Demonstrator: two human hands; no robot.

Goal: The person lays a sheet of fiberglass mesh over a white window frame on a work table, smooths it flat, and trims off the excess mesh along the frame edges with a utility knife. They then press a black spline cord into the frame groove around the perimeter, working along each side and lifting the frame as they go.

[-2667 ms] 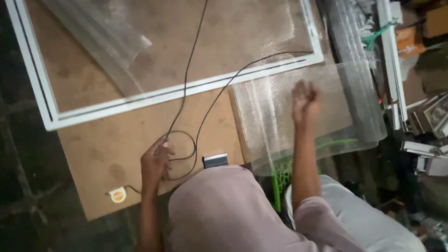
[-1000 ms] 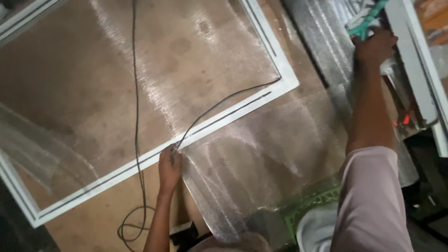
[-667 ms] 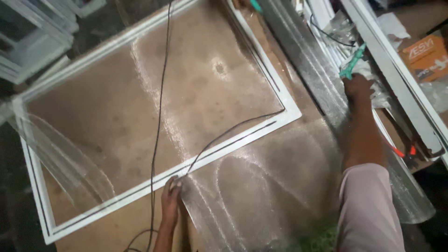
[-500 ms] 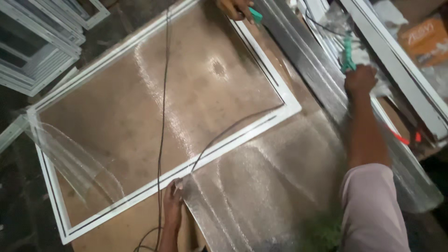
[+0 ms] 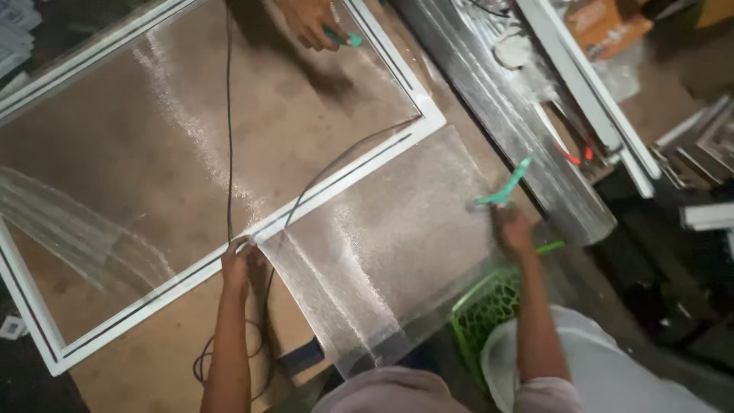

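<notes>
A large white window frame [image 5: 359,164] lies flat on a brown board, with clear mesh sheet [image 5: 390,229] spread over it and hanging past its near edge. My left hand [image 5: 238,264] presses the sheet's corner against the frame's near rail, fingers closed on the sheet and a black cord [image 5: 228,130]. My right hand [image 5: 512,228] holds a green-handled tool [image 5: 505,187] above the loose sheet at the right. Another person's hand [image 5: 306,21] at the top holds a similar green tool [image 5: 342,37] on the frame's far side.
A roll of shiny sheet [image 5: 520,145] lies along the right of the frame. Beyond it rest white frame bars [image 5: 589,99] and a cardboard box [image 5: 608,27]. A green plastic basket [image 5: 482,313] sits near my knees. The cord coils on the brown board [image 5: 153,359].
My right hand has drawn back from the far right shelf toward me, bringing the green tool over the loose sheet. The left hand stays on the frame's near rail. The view has shifted.
</notes>
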